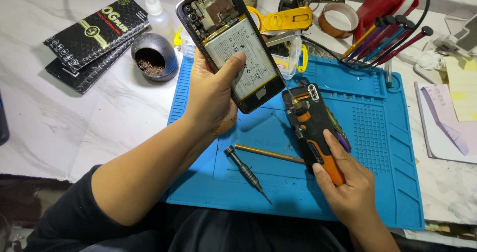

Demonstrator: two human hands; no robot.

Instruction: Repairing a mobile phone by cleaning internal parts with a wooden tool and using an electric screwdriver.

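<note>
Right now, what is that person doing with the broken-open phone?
A person holds an opened phone up in the left hand, its back off so the white battery and the parts inside show. The right hand holds an orange and black electric screwdriver, its tip pointing toward the phone's lower edge. A small black screwdriver and a thin brass rod lie on the blue work mat.
</note>
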